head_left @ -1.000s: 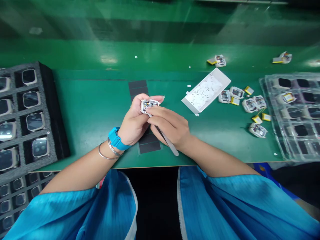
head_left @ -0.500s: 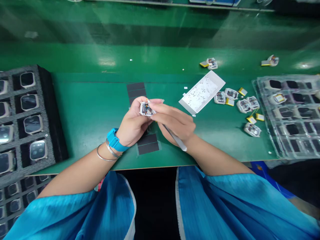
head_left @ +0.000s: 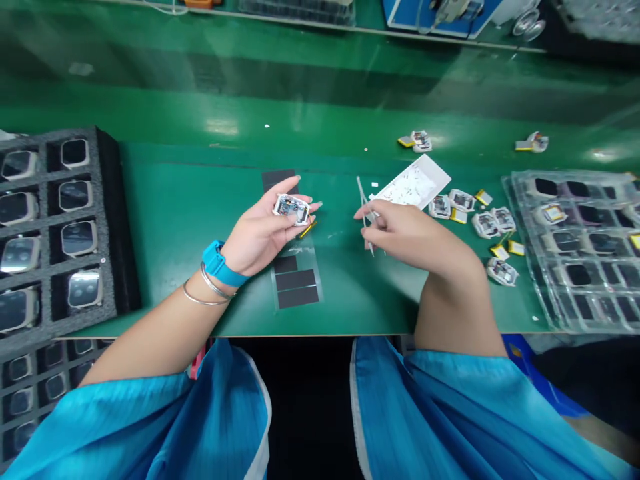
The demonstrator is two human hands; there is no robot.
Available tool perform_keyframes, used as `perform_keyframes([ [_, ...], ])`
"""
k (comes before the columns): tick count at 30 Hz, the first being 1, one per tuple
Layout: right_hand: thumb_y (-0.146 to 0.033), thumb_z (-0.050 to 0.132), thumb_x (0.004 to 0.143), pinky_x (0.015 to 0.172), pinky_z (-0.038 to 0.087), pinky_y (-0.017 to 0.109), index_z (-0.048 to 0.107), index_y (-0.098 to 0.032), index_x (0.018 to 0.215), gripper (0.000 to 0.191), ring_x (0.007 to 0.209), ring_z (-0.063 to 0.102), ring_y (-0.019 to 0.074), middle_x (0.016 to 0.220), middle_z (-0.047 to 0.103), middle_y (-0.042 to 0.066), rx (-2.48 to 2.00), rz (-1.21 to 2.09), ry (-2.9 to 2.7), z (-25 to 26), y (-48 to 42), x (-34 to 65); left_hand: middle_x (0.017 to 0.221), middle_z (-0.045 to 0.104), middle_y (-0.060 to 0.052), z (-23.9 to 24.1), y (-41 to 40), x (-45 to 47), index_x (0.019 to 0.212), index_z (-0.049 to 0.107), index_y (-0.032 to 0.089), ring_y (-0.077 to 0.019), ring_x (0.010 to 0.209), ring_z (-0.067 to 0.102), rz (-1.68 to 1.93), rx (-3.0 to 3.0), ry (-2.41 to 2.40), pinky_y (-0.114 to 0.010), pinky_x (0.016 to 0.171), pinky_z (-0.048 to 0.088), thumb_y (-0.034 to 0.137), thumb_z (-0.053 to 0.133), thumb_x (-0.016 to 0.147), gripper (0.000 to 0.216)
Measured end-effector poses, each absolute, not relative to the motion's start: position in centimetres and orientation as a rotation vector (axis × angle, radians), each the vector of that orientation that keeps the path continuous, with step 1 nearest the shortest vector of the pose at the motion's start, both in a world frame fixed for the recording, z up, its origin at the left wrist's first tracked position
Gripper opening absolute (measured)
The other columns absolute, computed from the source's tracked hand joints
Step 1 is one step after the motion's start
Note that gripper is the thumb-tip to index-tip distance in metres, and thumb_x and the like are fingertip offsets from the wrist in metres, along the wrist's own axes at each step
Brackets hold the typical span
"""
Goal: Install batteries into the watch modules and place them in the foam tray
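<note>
My left hand [head_left: 263, 230] holds an opened smartwatch case [head_left: 291, 209] with its circuit parts facing up. A small yellow-edged battery [head_left: 308, 229] hangs from the case below the fingers. To the right, my right hand [head_left: 400, 223] grips a pair of thin tweezers [head_left: 363, 200], apart from the watch case. Just behind that hand lies a white tray [head_left: 434, 172] with many tiny dark and light pieces on it. Under and below my left hand is a strip of black adhesive pieces [head_left: 297, 288] on clear backing.
At left stands a grey foam tray [head_left: 107, 287] of watches. Several opened watch cases [head_left: 462, 201] with yellow batteries [head_left: 516, 248] lie right of the white tray. Clear plastic trays [head_left: 537, 293] are stacked at far right. A shelf edge [head_left: 300, 21] runs along the back.
My right hand has moved away from the watch case to the right with the tweezers, beside the white tray. My left hand has turned and its fingers have spread somewhat. The camera view has shifted.
</note>
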State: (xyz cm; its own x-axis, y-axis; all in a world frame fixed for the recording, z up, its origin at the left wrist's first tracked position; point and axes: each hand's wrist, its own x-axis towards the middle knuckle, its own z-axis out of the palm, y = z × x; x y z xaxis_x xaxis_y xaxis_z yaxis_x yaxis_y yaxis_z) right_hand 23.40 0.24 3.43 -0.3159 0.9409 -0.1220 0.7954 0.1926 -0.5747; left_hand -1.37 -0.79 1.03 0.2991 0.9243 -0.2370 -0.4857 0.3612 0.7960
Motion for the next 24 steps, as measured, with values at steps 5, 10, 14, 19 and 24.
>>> perform_keyframes([
  [5,-0.029,0.064,0.082,0.072,0.052,0.036,0.069,-0.019,0.093,0.015,0.074,0.067,0.0215,0.074,0.069,0.004,-1.724,0.545,-1.961,3.1,-0.6,21.3,0.111,0.073,-0.009,1.1,-0.7,-1.5,0.114,0.055,0.020,-0.0290,0.121,0.064,1.022,0.748,0.752,-0.045,0.107,0.049,0.013,0.081,0.070,0.052],
  [10,-0.028,0.076,0.071,0.090,0.056,0.037,0.054,-0.025,0.128,0.061,0.109,0.066,0.0217,0.121,0.068,0.007,-1.203,1.213,-1.785,0.9,-1.0,18.3,0.116,0.073,-0.011,1.4,-0.6,-1.6,0.102,0.058,0.017,-0.0270,0.115,0.067,1.014,0.780,0.782,-0.043,0.104,0.052,0.014,0.081,0.071,0.039],
  [14,-0.029,0.075,0.074,0.086,0.057,0.036,0.059,-0.021,0.113,0.043,0.089,0.071,0.0179,0.093,0.072,0.002,-1.144,1.466,-1.622,-0.2,-0.8,17.1,0.118,0.072,-0.012,1.5,-0.4,-1.7,0.108,0.063,0.017,-0.0271,0.114,0.068,1.025,0.792,0.832,-0.041,0.102,0.054,0.015,0.078,0.074,0.037],
  [19,-0.026,0.078,0.070,0.069,0.059,0.030,0.060,-0.019,0.104,0.039,0.067,0.070,0.0154,0.066,0.062,-0.006,-1.196,1.646,-1.407,0.7,-0.6,17.3,0.119,0.071,-0.012,1.4,0.0,-1.8,0.120,0.062,0.016,-0.0257,0.113,0.068,1.076,0.746,0.888,-0.042,0.105,0.052,0.011,0.070,0.077,0.044],
  [24,-0.023,0.077,0.068,0.069,0.059,0.030,0.062,-0.018,0.095,0.032,0.069,0.072,0.0165,0.068,0.061,-0.005,-1.241,1.513,-1.358,0.7,-0.6,17.4,0.116,0.072,-0.013,1.5,0.0,-1.8,0.118,0.059,0.015,-0.0241,0.112,0.068,1.093,0.663,0.891,-0.045,0.104,0.052,0.006,0.061,0.078,0.041],
])
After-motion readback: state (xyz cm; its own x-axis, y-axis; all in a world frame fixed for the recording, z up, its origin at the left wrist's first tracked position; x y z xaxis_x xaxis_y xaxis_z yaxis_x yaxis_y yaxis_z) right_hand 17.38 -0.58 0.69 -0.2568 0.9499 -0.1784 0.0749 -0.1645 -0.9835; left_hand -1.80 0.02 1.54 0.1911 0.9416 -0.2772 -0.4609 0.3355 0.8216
